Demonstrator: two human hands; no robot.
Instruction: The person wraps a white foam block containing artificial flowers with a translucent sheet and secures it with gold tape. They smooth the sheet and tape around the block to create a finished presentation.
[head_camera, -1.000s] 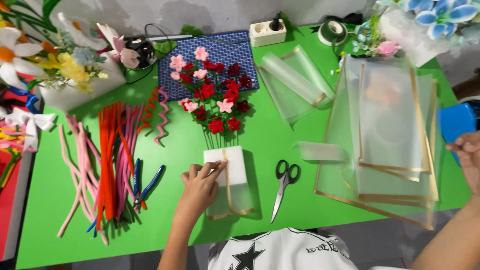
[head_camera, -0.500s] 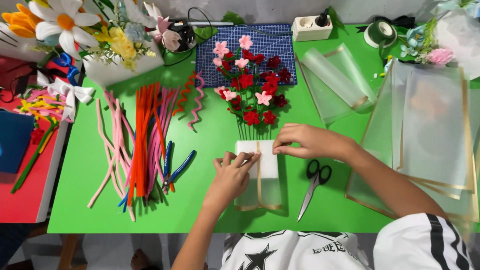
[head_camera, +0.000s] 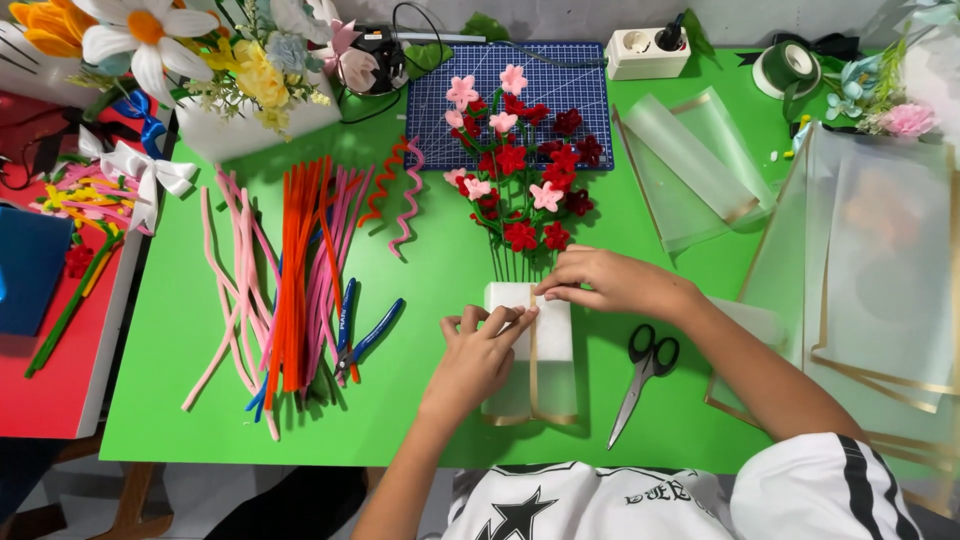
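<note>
Here, both hands rest on a frosted wrapper (head_camera: 535, 355) with a gold edge, which lies flat on the green table (head_camera: 440, 270) around the stems of a bouquet (head_camera: 520, 170) of red and pink flowers; the left hand (head_camera: 482, 358) presses its upper left part, fingers together and bent; the right hand (head_camera: 600, 282) pinches its top edge, fingertips closed on it; scissors (head_camera: 645, 375) lie just right, pliers (head_camera: 355, 335) and pipe cleaners (head_camera: 290, 270) left.
</note>
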